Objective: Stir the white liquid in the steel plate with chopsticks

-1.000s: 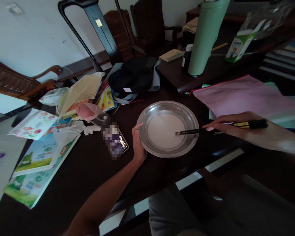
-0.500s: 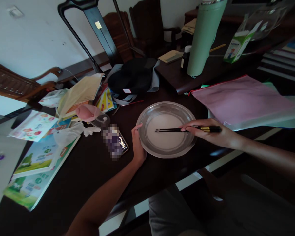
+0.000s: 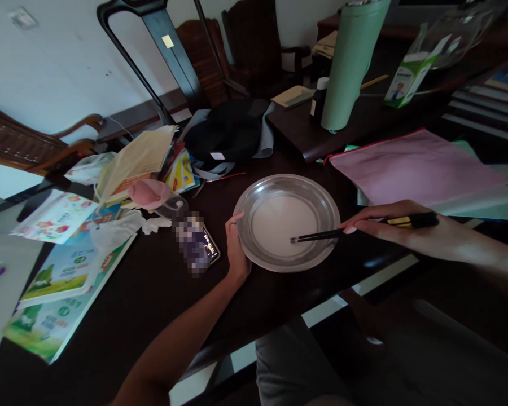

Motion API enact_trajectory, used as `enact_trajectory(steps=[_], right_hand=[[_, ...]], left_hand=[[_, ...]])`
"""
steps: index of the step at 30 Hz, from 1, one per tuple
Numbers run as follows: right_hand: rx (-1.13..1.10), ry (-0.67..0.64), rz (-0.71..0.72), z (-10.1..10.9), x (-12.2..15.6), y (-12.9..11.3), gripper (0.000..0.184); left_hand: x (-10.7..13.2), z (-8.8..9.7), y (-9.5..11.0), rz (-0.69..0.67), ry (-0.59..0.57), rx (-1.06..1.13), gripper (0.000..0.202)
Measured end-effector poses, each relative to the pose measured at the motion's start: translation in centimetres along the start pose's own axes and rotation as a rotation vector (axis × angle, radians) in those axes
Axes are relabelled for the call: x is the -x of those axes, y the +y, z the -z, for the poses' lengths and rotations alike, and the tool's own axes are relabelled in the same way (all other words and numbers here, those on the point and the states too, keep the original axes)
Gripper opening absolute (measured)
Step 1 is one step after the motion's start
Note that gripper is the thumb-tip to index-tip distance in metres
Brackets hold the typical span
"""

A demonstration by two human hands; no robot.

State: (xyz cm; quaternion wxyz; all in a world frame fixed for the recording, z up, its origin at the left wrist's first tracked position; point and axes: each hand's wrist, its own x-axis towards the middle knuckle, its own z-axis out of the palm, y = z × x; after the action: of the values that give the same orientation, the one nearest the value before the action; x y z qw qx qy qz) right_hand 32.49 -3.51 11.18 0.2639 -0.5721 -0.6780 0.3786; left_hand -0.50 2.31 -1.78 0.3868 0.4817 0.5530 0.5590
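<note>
A round metal basin stands on the dark table with a whitish liquid in it. My left hand grips the basin's left rim, thumb on the edge and the other fingers hidden beneath or behind it. In my right hand is a pair of black chopsticks with gold bands, held close together and slanting in over the basin's right rim. Their tips are at the liquid, right of its middle; whether they dip in I cannot tell.
Left of the basin lies a lit phone, with a pink-topped clear cup and booklets beyond. A black bag sits behind. A green tumbler and a pink zip pouch are at the right.
My right hand has drawn back to the right with the chopsticks, and their tips have shifted right and toward me in the basin. My left hand keeps its grip on the rim.
</note>
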Motion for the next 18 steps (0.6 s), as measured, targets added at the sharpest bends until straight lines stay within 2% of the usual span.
enact_trajectory(steps=[6,9,13,18], right_hand=[[-0.097,-0.060,0.139,-3.3,-1.9,-0.1,0.029],[-0.118,-0.035,0.157,-4.2,-3.3,0.3,0.028],[-0.083,0.050,0.176,-3.6,-3.9,0.8,0.032],[0.017,0.092,0.079,-1.0,-2.0,0.5,0.047]], left_hand=[[0.1,0.0,0.1,-0.055,-0.026,0.018,0.053],[0.1,0.0,0.0,-0.056,-0.016,0.026,0.057],[0.0,0.0,-0.1,-0.020,-0.016,0.040,0.062],[0.0,0.0,0.0,-0.031,-0.016,0.035,0.057]])
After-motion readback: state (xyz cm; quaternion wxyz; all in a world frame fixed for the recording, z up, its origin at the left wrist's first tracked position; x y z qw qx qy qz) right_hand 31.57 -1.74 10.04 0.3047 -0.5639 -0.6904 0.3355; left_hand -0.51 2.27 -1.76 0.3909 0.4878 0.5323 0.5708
